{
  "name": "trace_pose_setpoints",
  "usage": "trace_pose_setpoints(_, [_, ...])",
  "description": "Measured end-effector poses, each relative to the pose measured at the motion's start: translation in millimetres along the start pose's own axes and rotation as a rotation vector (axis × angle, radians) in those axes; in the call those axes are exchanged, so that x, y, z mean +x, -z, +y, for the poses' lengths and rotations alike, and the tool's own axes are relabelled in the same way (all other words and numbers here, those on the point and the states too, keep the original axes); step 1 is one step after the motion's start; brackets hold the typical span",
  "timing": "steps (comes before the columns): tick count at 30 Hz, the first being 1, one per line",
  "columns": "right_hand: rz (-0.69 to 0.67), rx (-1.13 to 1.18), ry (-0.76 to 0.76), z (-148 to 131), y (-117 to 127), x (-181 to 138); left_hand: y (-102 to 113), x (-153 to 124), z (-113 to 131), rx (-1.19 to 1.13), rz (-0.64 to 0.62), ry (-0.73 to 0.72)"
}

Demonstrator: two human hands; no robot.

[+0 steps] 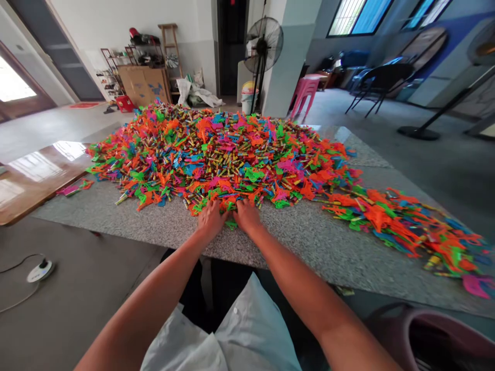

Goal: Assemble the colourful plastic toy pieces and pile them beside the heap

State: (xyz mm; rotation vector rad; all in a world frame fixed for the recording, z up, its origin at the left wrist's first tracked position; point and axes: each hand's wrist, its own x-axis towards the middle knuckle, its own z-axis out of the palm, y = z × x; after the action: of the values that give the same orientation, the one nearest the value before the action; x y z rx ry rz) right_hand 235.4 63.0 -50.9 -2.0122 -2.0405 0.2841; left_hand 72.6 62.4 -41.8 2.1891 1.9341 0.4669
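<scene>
A large heap of small plastic pieces in orange, green, pink and blue covers the table, and several look like toy guns. Mixed among them are short shiny striped tubes. Both hands reach to the heap's near edge. My left hand has its fingers curled in at the pieces, their tips hidden. Close beside it, my right hand is also curled, with its thumb toward the left hand. A green plastic piece lies on the stone surface between them. What either hand grips is too covered to make out.
The speckled stone table bears a second, smaller spread of pieces at right. A purple tub stands below the right edge. Beyond the table are a standing fan, pink stools and a cardboard box.
</scene>
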Motion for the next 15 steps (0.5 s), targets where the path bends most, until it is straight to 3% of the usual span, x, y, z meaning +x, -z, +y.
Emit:
trace_pose_setpoints(12, [-0.112, -0.028, -0.098, 20, 12, -43, 1, 1, -1, -0.072, -0.081, -0.069])
trace_pose_setpoints(15, [-0.156, -0.05, -0.125, 22, 18, -57, 1, 0, 4, -0.091, -0.031, -0.042])
